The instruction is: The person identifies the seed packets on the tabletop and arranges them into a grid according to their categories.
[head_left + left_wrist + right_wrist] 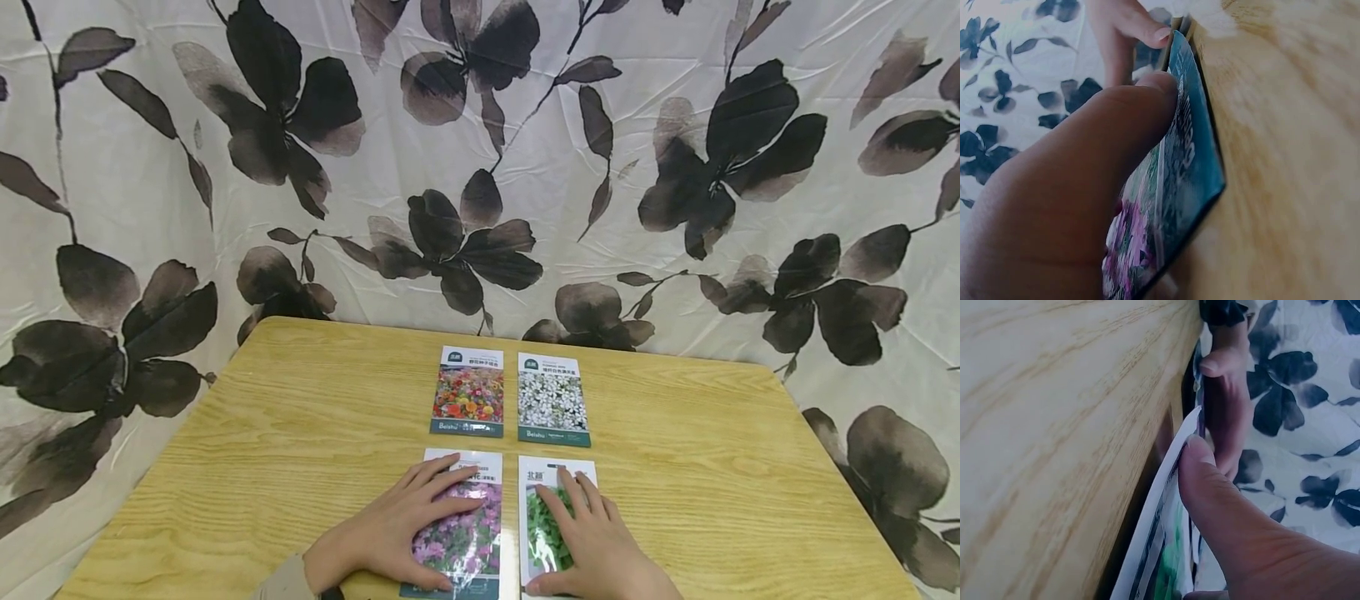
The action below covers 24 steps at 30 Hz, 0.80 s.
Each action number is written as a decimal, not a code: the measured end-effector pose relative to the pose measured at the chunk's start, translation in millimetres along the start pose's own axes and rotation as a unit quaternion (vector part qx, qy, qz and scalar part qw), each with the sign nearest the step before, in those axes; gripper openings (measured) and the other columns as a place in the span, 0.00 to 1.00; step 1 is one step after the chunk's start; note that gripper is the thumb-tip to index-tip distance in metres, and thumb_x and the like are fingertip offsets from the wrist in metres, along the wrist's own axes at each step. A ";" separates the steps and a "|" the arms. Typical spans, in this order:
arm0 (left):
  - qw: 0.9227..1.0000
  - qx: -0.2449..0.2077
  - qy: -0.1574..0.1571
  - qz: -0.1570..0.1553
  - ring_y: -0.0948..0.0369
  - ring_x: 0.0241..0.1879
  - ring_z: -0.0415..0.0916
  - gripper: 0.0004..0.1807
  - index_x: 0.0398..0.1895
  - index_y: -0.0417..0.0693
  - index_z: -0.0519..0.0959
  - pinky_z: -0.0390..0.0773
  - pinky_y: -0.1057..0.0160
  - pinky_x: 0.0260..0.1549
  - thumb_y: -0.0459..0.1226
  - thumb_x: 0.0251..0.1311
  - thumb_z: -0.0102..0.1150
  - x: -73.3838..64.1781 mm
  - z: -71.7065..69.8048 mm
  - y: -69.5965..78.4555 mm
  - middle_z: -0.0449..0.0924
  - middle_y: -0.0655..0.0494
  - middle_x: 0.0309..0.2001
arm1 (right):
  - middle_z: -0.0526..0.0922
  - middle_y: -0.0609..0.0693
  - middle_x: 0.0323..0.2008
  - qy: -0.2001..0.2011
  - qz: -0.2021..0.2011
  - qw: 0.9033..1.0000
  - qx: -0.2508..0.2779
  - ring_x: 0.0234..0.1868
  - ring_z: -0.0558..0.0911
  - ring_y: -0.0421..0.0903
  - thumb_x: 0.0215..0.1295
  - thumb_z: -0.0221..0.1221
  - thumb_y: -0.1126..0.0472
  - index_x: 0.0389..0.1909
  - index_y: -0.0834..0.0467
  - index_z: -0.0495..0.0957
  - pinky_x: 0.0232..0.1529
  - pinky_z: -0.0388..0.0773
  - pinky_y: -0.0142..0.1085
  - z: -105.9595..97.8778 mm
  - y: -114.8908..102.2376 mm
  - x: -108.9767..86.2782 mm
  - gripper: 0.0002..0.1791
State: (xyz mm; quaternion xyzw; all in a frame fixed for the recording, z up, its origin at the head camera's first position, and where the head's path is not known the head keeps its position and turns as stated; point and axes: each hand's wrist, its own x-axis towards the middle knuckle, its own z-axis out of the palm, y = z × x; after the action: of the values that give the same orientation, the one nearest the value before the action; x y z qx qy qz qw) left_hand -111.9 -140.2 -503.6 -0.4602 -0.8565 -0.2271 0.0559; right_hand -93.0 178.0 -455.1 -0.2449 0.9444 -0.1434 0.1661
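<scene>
Near the front edge of the table, my left hand (397,525) rests on a seed packet with pink-purple flowers (477,537), fingers spread across it. In the left wrist view, its thumb lies on the packet's teal lower band (1194,150). Beside it, my right hand (600,546) rests on a seed packet with green leaves (542,533), fingers spread and the thumb at its lower edge. The right wrist view shows that thumb touching the packet's white border (1147,531). Both hands partly cover the packets under them.
Behind the hands lie two more seed packets, a colourful wildflower packet (468,392) and a white-flower packet (553,400), making two rows. All are on a wooden table (315,400). A floral cloth (585,200) hangs behind the table and along its sides.
</scene>
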 end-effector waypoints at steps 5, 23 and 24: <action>0.999 -0.026 -0.008 -0.016 0.45 0.76 0.44 0.45 0.75 0.68 0.62 0.59 0.31 0.63 0.70 0.55 0.57 1.5 -2.2 0.7 0.50 0.54 0.78 | 0.51 0.62 0.76 0.018 -0.004 1.000 -0.012 0.73 0.54 0.69 0.47 0.56 0.19 0.76 0.53 0.58 0.61 0.60 0.71 -4.1 0.5 -1.1 0.61; 0.992 -0.053 -0.031 -0.106 0.47 0.76 0.46 0.37 0.79 0.65 0.54 0.53 0.33 0.67 0.52 0.70 0.54 10.0 -50.9 9.8 0.48 0.51 0.79 | 0.66 0.60 0.69 0.305 -0.066 0.949 -0.038 0.68 0.65 0.62 0.61 0.67 0.45 0.68 0.58 0.69 0.62 0.65 0.64 -62.5 20.7 -1.0 0.38; 0.994 -0.031 -0.019 -0.102 0.46 0.75 0.47 0.37 0.79 0.65 0.54 0.53 0.33 0.67 0.51 0.70 0.55 10.4 -55.1 8.9 0.49 0.50 0.78 | 0.67 0.60 0.68 0.326 -0.075 0.942 -0.029 0.67 0.66 0.62 0.60 0.68 0.48 0.67 0.59 0.70 0.61 0.65 0.64 -66.3 23.6 -1.2 0.37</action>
State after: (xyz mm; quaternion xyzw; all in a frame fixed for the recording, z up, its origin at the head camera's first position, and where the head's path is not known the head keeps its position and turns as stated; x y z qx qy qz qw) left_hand -116.9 -152.3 -448.4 -0.3760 -0.8924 -0.2495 0.0012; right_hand -127.4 211.0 -403.3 -0.2599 0.9294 -0.1998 -0.1696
